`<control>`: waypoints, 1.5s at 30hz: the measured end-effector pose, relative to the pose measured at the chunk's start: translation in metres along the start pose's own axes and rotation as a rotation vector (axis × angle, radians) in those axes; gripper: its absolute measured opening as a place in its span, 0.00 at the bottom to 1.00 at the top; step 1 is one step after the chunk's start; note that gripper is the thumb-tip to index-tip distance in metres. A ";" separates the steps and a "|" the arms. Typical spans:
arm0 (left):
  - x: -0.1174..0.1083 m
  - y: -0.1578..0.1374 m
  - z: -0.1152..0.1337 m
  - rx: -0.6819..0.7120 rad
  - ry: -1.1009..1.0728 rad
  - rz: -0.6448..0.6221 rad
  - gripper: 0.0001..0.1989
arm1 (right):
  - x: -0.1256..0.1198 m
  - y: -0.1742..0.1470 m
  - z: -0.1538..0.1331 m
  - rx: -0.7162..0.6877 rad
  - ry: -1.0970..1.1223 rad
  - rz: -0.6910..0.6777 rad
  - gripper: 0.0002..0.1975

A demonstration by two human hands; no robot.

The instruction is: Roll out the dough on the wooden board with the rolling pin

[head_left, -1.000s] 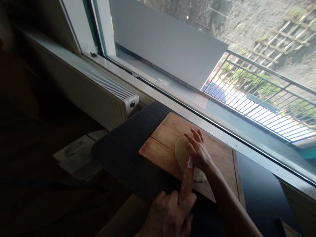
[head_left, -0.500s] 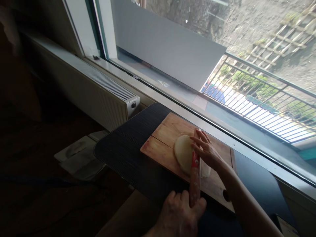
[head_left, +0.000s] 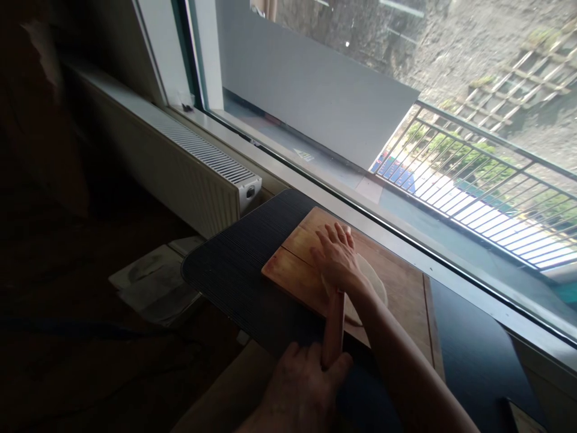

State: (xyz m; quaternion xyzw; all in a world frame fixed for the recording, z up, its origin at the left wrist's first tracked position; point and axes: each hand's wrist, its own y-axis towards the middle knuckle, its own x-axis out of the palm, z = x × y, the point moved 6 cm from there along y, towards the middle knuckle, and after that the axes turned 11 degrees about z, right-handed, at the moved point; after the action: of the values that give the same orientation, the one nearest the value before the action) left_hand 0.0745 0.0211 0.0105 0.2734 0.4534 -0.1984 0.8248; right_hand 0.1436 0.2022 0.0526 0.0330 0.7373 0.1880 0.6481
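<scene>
A wooden rolling pin lies slantwise over a flat, pale sheet of dough on a wooden cutting board. My left hand, at the table's near edge, is closed around the pin's near end. Flat on the pin's far part rests my right hand, its fingers stretched out and slightly spread toward the window. That hand and forearm cover much of the pin's far part and some of the dough.
The board sits on a dark table against a window sill. A radiator stands left of the table. Papers lie lower down at the left. A phone-like dark object is at the lower right.
The rolling pin has moved left over the dough, and more dough shows on its right. My right hand has gone left with it and lies flatter; my left hand has shifted slightly left.
</scene>
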 end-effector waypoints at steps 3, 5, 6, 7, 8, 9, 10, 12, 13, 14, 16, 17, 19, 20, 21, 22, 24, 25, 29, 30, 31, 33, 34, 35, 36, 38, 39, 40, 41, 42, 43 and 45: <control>0.012 0.006 0.012 0.054 0.000 0.033 0.15 | -0.009 -0.024 0.039 0.055 0.038 -0.053 0.23; 0.020 0.011 0.020 0.090 -0.019 0.067 0.12 | -0.014 -0.041 0.067 0.095 0.068 -0.073 0.22; 0.023 0.012 0.022 0.107 -0.031 0.081 0.12 | -0.016 -0.048 0.077 0.111 0.083 -0.067 0.23; 0.025 0.013 0.024 0.119 -0.041 0.091 0.11 | -0.017 -0.053 0.085 0.122 0.100 -0.053 0.23; 0.026 0.013 0.024 0.124 -0.047 0.094 0.11 | -0.018 -0.055 0.088 0.127 0.118 -0.033 0.23; 0.026 0.013 0.022 0.124 -0.048 0.090 0.11 | -0.017 -0.055 0.088 0.126 0.135 -0.016 0.23; 0.024 0.012 0.019 0.120 -0.046 0.078 0.12 | -0.016 -0.053 0.083 0.118 0.149 -0.006 0.23; 0.019 0.008 0.011 0.103 -0.044 0.037 0.14 | -0.012 -0.042 0.063 0.087 0.160 -0.007 0.23; 0.016 0.006 0.007 0.092 -0.047 0.011 0.16 | -0.009 -0.034 0.049 0.068 0.154 -0.010 0.23; 0.012 0.004 0.002 0.080 -0.054 -0.014 0.19 | -0.007 -0.026 0.034 0.051 0.142 -0.011 0.23; 0.003 0.001 -0.005 0.047 -0.073 -0.049 0.22 | -0.004 -0.010 0.007 0.034 0.113 -0.001 0.23; 0.000 0.000 -0.008 0.028 -0.081 -0.057 0.23 | -0.003 -0.004 -0.003 0.026 0.103 0.003 0.24; -0.005 -0.001 -0.010 0.000 -0.090 -0.060 0.22 | -0.002 0.002 -0.015 0.001 0.093 0.005 0.25; -0.006 0.000 -0.008 -0.008 -0.086 -0.059 0.21 | -0.003 0.002 -0.016 -0.015 0.087 0.003 0.24; -0.005 0.001 -0.006 -0.010 -0.075 -0.055 0.20 | -0.004 0.000 -0.013 -0.029 0.081 0.001 0.24; -0.003 0.003 -0.002 -0.009 -0.058 -0.049 0.19 | -0.006 -0.005 -0.005 -0.032 0.075 -0.004 0.23; 0.005 0.007 0.007 0.006 -0.035 -0.028 0.16 | -0.011 -0.019 0.020 -0.002 0.082 -0.034 0.21; 0.010 0.009 0.012 0.020 -0.037 -0.012 0.14 | -0.013 -0.028 0.035 0.025 0.096 -0.054 0.20; 0.026 0.015 0.026 0.071 -0.066 0.075 0.08 | -0.022 -0.061 0.084 0.113 0.154 -0.053 0.21; 0.027 0.016 0.026 0.077 -0.065 0.085 0.07 | -0.024 -0.064 0.088 0.118 0.166 -0.037 0.21; 0.027 0.016 0.024 0.079 -0.062 0.080 0.07 | -0.024 -0.065 0.088 0.116 0.174 -0.024 0.22; 0.024 0.013 0.018 0.091 -0.071 0.027 0.10 | -0.020 -0.058 0.075 0.092 0.171 -0.018 0.22; 0.020 0.010 0.014 0.089 -0.082 -0.013 0.13 | -0.017 -0.051 0.062 0.069 0.156 -0.022 0.22; 0.016 0.007 0.008 0.081 -0.098 -0.050 0.15 | -0.013 -0.042 0.045 0.041 0.133 -0.028 0.23; 0.011 0.004 0.002 0.065 -0.118 -0.075 0.17 | -0.009 -0.033 0.027 0.012 0.105 -0.031 0.23; 0.000 -0.003 -0.010 0.016 -0.149 -0.080 0.21 | -0.002 -0.013 -0.007 -0.035 0.053 -0.024 0.25; -0.005 -0.005 -0.015 -0.014 -0.150 -0.063 0.22 | 0.000 -0.004 -0.020 -0.047 0.034 -0.014 0.26; -0.008 -0.007 -0.019 -0.041 -0.140 -0.043 0.22 | 0.002 0.003 -0.029 -0.052 0.021 -0.006 0.26; -0.010 -0.009 -0.023 -0.069 -0.121 -0.026 0.22 | 0.003 0.007 -0.033 -0.050 0.013 0.000 0.26; -0.011 -0.010 -0.024 -0.091 -0.098 -0.012 0.21 | 0.003 0.008 -0.031 -0.040 0.008 0.004 0.26; -0.010 -0.010 -0.025 -0.106 -0.076 -0.002 0.21 | 0.001 0.006 -0.025 -0.024 0.005 0.007 0.25; -0.009 -0.009 -0.022 -0.104 -0.055 0.004 0.19 | -0.007 -0.011 0.001 0.015 0.005 -0.003 0.23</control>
State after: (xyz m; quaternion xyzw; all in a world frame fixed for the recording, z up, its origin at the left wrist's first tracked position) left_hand 0.0507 0.0284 0.0057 0.2257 0.4398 -0.1802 0.8504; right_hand 0.1475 0.1903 0.0554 0.0366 0.7403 0.1815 0.6463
